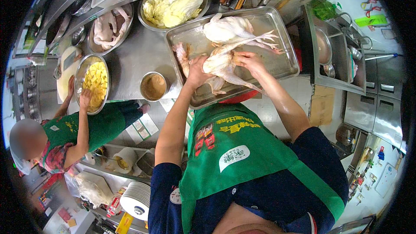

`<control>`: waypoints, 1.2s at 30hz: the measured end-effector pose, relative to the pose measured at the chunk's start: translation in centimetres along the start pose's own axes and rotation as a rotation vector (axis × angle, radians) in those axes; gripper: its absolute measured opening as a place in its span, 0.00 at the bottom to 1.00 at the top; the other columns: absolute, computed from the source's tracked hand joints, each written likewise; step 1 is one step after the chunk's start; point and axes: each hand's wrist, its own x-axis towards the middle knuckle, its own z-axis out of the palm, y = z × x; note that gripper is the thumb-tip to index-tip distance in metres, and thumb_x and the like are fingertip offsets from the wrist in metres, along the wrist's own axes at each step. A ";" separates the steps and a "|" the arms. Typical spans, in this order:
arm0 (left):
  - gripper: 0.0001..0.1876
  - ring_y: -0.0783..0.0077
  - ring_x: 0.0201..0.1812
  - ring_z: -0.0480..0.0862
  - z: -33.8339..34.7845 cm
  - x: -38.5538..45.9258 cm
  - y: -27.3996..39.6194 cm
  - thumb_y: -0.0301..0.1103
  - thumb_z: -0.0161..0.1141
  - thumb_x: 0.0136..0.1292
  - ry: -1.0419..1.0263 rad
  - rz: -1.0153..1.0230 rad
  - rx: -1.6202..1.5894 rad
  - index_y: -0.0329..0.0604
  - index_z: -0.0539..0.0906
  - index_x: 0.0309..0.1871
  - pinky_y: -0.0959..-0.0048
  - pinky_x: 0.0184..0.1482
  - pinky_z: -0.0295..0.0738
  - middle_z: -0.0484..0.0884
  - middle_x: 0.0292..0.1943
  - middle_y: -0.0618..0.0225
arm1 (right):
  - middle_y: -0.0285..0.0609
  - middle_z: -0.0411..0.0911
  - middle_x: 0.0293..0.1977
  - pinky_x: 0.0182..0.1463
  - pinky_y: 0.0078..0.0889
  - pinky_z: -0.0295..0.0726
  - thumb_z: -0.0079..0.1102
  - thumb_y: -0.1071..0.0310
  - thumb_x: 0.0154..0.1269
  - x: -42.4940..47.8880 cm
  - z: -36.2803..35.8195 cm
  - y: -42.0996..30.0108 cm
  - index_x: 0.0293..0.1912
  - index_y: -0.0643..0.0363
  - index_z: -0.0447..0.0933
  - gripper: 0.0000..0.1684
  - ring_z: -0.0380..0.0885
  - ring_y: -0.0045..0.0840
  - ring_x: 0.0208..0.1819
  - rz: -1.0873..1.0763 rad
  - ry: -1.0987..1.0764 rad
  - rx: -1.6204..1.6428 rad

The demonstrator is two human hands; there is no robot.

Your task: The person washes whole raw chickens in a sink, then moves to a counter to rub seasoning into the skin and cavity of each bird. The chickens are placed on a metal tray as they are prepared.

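A plucked whole chicken (pixel 218 63) with head and feet lies in a large metal tray (pixel 195 101). My left hand (pixel 197 71) grips its neck and breast end, fingers partly hidden against the body. At its rear end my right hand (pixel 249 62) is pressed, with the fingertips out of sight at the body. One leg of this chicken stretches towards the tray's near edge, another towards the far right. Behind it in the same tray rests a second plucked chicken (pixel 227 29), feet pointing right. Left of the tray stands a metal container (pixel 153 86) of brownish seasoning or paste.
Bowls of cabbage (pixel 175 8), poultry (pixel 109 31) and cut yellow pieces (pixel 96 78) stand on the steel counter (pixel 130 68). A co-worker (pixel 87 130) has both hands at the yellow pieces' bowl. Knives (pixel 233 0) are behind the tray; a sink (pixel 338 48) lies right.
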 end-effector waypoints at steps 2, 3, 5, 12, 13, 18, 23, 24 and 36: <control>0.41 0.47 0.60 0.74 -0.3 0.2 -0.4 0.38 0.82 0.36 0.006 0.023 -0.022 0.42 0.77 0.59 0.55 0.65 0.66 0.78 0.56 0.53 | 0.46 0.85 0.43 0.47 0.28 0.84 0.63 0.74 0.65 2.3 1.6 -0.3 0.53 0.69 0.80 0.17 0.84 0.24 0.42 -0.114 -0.031 -0.357; 0.41 0.47 0.60 0.74 -0.5 0.3 -0.1 0.38 0.82 0.36 0.009 0.020 -0.011 0.42 0.77 0.59 0.55 0.65 0.66 0.78 0.56 0.53 | 0.47 0.86 0.41 0.47 0.27 0.83 0.63 0.75 0.65 2.9 2.5 -0.6 0.52 0.71 0.81 0.16 0.84 0.23 0.41 -0.177 -0.044 -0.533; 0.41 0.47 0.60 0.74 -0.8 0.0 0.3 0.38 0.82 0.36 0.016 0.013 0.013 0.41 0.77 0.59 0.55 0.65 0.66 0.78 0.56 0.53 | 0.46 0.86 0.40 0.45 0.28 0.83 0.65 0.75 0.61 3.2 3.4 -1.6 0.51 0.69 0.81 0.17 0.83 0.23 0.40 -0.284 -0.064 -0.636; 0.45 0.48 0.61 0.74 -1.2 -3.0 1.0 0.43 0.83 0.35 0.053 -0.049 -0.047 0.42 0.77 0.61 0.56 0.66 0.65 0.78 0.57 0.53 | 0.40 0.85 0.40 0.46 0.32 0.82 0.69 0.73 0.56 4.0 5.0 -4.3 0.49 0.61 0.84 0.19 0.81 0.22 0.41 -0.055 -0.473 -0.946; 0.45 0.48 0.61 0.74 -1.0 -2.8 1.1 0.44 0.83 0.35 0.045 -0.028 -0.049 0.43 0.77 0.61 0.56 0.66 0.65 0.78 0.57 0.54 | 0.40 0.85 0.42 0.47 0.32 0.81 0.69 0.73 0.56 5.1 4.0 -3.8 0.51 0.60 0.83 0.20 0.81 0.22 0.42 0.090 -0.532 -1.031; 0.47 0.49 0.67 0.70 -0.7 -3.7 0.8 0.47 0.83 0.33 0.075 -0.084 -0.003 0.47 0.77 0.62 0.51 0.69 0.62 0.77 0.60 0.54 | 0.39 0.82 0.52 0.52 0.31 0.84 0.65 0.72 0.65 4.4 2.8 -1.7 0.61 0.57 0.76 0.25 0.82 0.25 0.51 0.443 -0.675 -0.413; 0.48 0.47 0.67 0.69 -2.1 -5.3 3.5 0.44 0.81 0.33 0.081 -0.116 0.159 0.47 0.75 0.65 0.49 0.72 0.60 0.74 0.62 0.52 | 0.39 0.82 0.51 0.51 0.32 0.85 0.61 0.69 0.70 -3.0 8.2 -4.8 0.60 0.54 0.76 0.20 0.82 0.26 0.50 0.502 -0.703 -0.175; 0.50 0.46 0.67 0.69 -2.4 -5.3 4.1 0.44 0.81 0.32 0.078 -0.096 0.096 0.45 0.74 0.65 0.50 0.71 0.61 0.74 0.62 0.51 | 0.40 0.83 0.50 0.50 0.32 0.85 0.61 0.68 0.70 -3.2 8.2 -4.4 0.60 0.55 0.76 0.20 0.83 0.26 0.49 0.507 -0.710 -0.199; 0.54 0.44 0.64 0.72 -4.6 -7.6 4.3 0.48 0.81 0.34 0.070 0.052 -0.014 0.39 0.68 0.69 0.50 0.67 0.66 0.74 0.61 0.47 | 0.34 0.81 0.49 0.46 0.36 0.81 0.63 0.61 0.69 -2.6 9.4 -0.4 0.58 0.55 0.78 0.20 0.79 0.23 0.47 0.142 -0.833 -0.680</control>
